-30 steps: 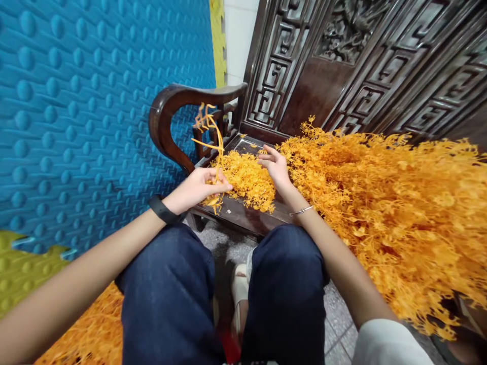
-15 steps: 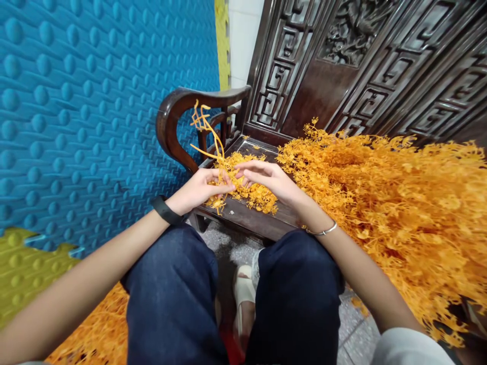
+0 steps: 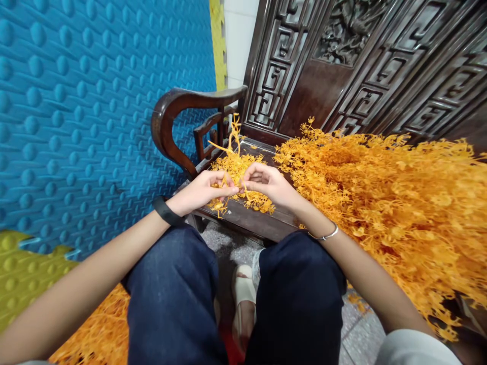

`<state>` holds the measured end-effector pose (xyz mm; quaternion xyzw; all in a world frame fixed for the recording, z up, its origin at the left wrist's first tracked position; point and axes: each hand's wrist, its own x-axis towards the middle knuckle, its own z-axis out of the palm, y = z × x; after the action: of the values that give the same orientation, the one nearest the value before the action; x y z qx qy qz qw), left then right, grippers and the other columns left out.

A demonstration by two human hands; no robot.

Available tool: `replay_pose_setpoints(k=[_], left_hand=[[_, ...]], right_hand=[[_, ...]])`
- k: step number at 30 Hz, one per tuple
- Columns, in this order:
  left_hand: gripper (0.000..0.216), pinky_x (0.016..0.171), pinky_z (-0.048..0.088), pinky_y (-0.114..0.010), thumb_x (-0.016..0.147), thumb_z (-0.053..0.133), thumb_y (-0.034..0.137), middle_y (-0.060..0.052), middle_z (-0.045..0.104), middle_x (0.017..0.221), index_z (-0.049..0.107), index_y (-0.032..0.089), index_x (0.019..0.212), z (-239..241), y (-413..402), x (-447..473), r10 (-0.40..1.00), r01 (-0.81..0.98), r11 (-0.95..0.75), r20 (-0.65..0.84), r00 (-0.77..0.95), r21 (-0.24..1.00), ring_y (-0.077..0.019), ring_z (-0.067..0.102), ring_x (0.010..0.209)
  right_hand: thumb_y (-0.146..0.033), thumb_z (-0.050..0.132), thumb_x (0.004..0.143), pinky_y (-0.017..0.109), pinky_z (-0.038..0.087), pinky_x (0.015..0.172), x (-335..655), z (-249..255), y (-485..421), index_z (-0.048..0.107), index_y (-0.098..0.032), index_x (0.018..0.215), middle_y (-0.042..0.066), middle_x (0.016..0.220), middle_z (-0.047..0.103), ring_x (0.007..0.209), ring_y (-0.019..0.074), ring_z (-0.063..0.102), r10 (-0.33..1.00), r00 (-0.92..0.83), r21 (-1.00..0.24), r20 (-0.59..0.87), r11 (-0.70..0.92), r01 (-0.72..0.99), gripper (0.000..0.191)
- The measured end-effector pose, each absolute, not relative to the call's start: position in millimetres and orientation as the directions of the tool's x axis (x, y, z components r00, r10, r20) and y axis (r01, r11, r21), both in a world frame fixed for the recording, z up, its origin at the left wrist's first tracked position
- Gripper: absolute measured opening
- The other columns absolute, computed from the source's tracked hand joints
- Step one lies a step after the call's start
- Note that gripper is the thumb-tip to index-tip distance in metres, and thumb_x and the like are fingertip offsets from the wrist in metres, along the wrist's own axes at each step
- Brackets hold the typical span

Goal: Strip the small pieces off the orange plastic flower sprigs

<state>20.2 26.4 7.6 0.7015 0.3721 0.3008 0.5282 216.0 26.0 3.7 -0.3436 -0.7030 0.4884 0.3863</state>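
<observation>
My left hand [image 3: 215, 187] is closed in a pinch on an orange plastic sprig [image 3: 235, 137], whose bare branching stems rise above the fingers. Close beside it, my right hand [image 3: 266, 183] is also closed, thumb and fingertips pinching a small part of the orange sprig; the tips of both hands nearly touch. Below and behind them, a small pile of orange plastic sprigs [image 3: 261, 202] lies on the dark wooden seat [image 3: 251, 220]. Fingers hide the exact spot where the pieces meet.
A large heap of orange plastic sprigs [image 3: 399, 203] fills the right side. The chair's curved armrest [image 3: 163, 116] and carved back [image 3: 315, 91] stand ahead. A blue foam mat [image 3: 76, 111] covers the left, and more orange pieces [image 3: 97, 329] lie at lower left.
My right hand has closed from loosely spread fingers into a pinch and come up to the left hand. The sprig's upper stems have swung rightward and lower.
</observation>
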Motion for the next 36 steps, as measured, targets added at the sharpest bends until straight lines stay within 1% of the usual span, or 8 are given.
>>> replay_pose_setpoints(k=[11,14,19,24,27,30,33,36], left_hand=[[0.022,0.054,0.037,-0.021,0.071,0.068,0.035,0.002,0.058,0.065,0.059,0.015,0.076,0.7,31.0,20.0,0.835,0.214,-0.193,0.046,0.548,0.958,-0.0088,0.049,0.055],[0.019,0.058,0.039,-0.021,0.070,0.069,0.031,0.002,0.059,0.068,0.060,0.015,0.075,2.4,29.8,21.1,0.829,0.196,-0.207,0.066,0.555,0.958,-0.0090,0.051,0.059],[0.018,0.062,0.042,-0.023,0.069,0.069,0.030,0.001,0.061,0.069,0.062,0.014,0.074,4.5,28.8,22.6,0.839,0.189,-0.205,0.073,0.539,0.960,-0.0104,0.053,0.062],[0.016,0.059,0.041,-0.022,0.068,0.070,0.027,0.002,0.060,0.068,0.062,0.014,0.075,5.2,28.4,21.7,0.838,0.199,-0.207,0.069,0.542,0.958,-0.0086,0.050,0.058],[0.016,0.055,0.040,-0.021,0.069,0.069,0.027,0.004,0.058,0.063,0.062,0.014,0.075,6.1,27.5,21.5,0.839,0.201,-0.195,0.057,0.542,0.960,-0.0069,0.047,0.053],[0.015,0.052,0.038,-0.021,0.069,0.069,0.026,0.003,0.058,0.062,0.062,0.014,0.073,7.8,26.1,22.1,0.842,0.198,-0.180,0.047,0.538,0.964,-0.0068,0.046,0.051],[0.015,0.052,0.038,-0.021,0.069,0.069,0.026,0.003,0.059,0.061,0.061,0.014,0.070,8.6,25.2,22.6,0.840,0.187,-0.159,0.033,0.542,0.969,-0.0070,0.047,0.050],[0.016,0.055,0.041,-0.021,0.067,0.071,0.025,0.004,0.059,0.061,0.060,0.014,0.070,7.3,25.5,22.9,0.835,0.178,-0.136,0.016,0.550,0.975,-0.0072,0.049,0.052]], right_hand=[[-0.024,0.070,0.070,0.025,0.049,0.068,221.8,3.1,30.3,0.058,-0.018,0.076,-0.002,0.072,0.060,0.067,0.0082,0.057,0.913,-0.223,-0.930,0.341,0.362,0.058,0.014],[-0.027,0.068,0.073,0.026,0.050,0.072,221.3,5.4,28.2,0.062,-0.018,0.082,-0.001,0.077,0.064,0.070,0.0090,0.060,0.900,-0.284,-0.934,0.331,0.355,0.035,0.014],[-0.039,0.066,0.075,0.026,0.050,0.070,216.5,6.5,26.9,0.066,-0.019,0.085,0.001,0.081,0.067,0.071,0.0100,0.062,0.893,-0.340,-0.946,0.294,0.324,0.032,0.022],[-0.060,0.038,0.086,0.026,0.049,0.063,214.9,3.6,30.4,0.067,-0.016,0.081,0.004,0.073,0.067,0.062,0.0103,0.062,0.912,-0.333,-0.969,0.242,0.245,-0.031,0.052],[-0.056,0.051,0.081,0.024,0.049,0.061,214.5,2.2,31.7,0.066,-0.017,0.077,0.002,0.071,0.066,0.061,0.0097,0.060,0.905,-0.366,-0.970,0.218,0.241,0.020,0.042],[-0.038,0.071,0.069,0.024,0.050,0.066,213.3,0.6,31.9,0.065,-0.018,0.081,0.000,0.077,0.066,0.067,0.0095,0.060,0.877,-0.431,-0.964,0.211,0.260,0.058,0.024],[-0.026,0.074,0.065,0.026,0.050,0.070,212.0,-0.9,31.3,0.065,-0.018,0.087,0.000,0.080,0.065,0.071,0.0099,0.061,0.851,-0.482,-0.964,0.209,0.263,0.047,0.025],[-0.026,0.074,0.064,0.026,0.049,0.068,211.1,-1.1,30.3,0.064,-0.017,0.081,-0.001,0.076,0.064,0.068,0.0100,0.060,0.862,-0.458,-0.959,0.219,0.278,0.064,0.022]])
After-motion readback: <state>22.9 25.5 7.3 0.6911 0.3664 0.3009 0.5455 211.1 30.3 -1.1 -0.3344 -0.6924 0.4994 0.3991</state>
